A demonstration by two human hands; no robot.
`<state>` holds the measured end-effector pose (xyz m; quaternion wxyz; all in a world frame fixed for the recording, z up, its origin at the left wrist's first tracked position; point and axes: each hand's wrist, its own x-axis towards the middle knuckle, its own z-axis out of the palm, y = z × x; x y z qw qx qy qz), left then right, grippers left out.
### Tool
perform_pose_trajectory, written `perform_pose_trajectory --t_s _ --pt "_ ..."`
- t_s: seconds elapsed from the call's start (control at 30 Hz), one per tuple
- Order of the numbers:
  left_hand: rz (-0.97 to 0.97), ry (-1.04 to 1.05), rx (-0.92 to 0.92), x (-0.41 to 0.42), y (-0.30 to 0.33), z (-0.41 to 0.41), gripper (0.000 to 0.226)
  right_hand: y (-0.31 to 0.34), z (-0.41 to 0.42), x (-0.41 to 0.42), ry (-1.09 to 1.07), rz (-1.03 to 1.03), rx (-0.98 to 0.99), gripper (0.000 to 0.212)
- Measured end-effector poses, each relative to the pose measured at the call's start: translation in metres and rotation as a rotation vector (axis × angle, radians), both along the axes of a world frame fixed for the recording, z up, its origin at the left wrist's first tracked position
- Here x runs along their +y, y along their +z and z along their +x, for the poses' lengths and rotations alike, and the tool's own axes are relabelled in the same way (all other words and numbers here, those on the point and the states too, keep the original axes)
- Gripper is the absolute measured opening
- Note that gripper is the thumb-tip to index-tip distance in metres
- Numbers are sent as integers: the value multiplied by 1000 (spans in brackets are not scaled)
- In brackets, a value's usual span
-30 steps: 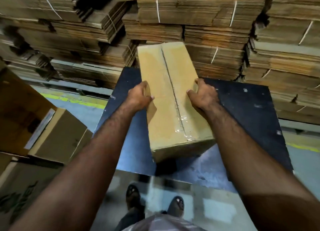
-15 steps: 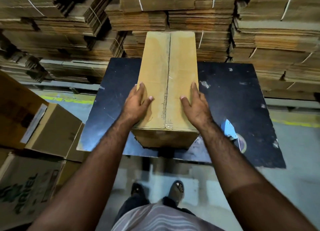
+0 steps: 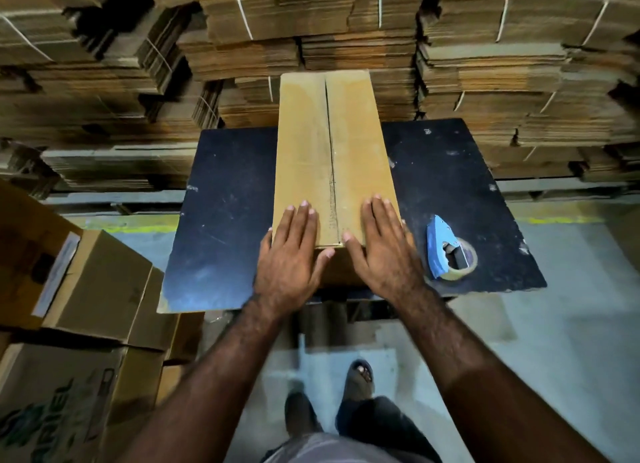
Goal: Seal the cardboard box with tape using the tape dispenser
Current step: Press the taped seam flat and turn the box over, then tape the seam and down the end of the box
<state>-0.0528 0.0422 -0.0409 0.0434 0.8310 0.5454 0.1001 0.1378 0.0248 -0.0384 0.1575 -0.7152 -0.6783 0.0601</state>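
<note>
Cardboard box [image 3: 332,157]: two hands, one tape dispenser [image 3: 448,249].

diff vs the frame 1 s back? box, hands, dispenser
The cardboard box went from held tilted to lying flat on the black table, seam up. Left hand and right hand let go of its sides and now press flat on the near end. Tape dispenser remains untouched on the table.

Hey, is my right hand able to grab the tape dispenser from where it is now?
Probably yes. The right hand lies flat on the cardboard box, and the blue tape dispenser lies just to its right on the black table, with nothing between them.
</note>
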Motion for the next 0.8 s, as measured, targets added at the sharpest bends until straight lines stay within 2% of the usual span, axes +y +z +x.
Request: perform_pose_trajectory --t_s 0.27,0.3,0.37,0.43,0.47,0.53,0.6,0.7,0.8 --pt "-71 -48 24 35 2 -4 81 10 1 28 42 -139 11 75" --pt "-67 -48 19 37 2 -4 82 13 6 30 80 -159 62 74" --pt "-36 -28 -33 37 4 -3 83 18 22 32 127 -130 306 67" --pt "-21 6 -132 33 10 3 82 13 49 26 30 49 518 59" --pt "8 13 -167 29 14 8 80 7 65 20 -75 141 537 56" --pt "34 -2 -179 24 20 27 74 -14 102 10 -297 153 459 49" --pt "-17 -6 -146 21 15 46 69 -42 136 4 -441 -72 324 46" --pt "-8 32 -64 22 0 56 62 -73 162 8 -420 -374 225 58" --pt "-4 29 -17 30 0 53 60 -97 166 24 -372 -481 99 67"
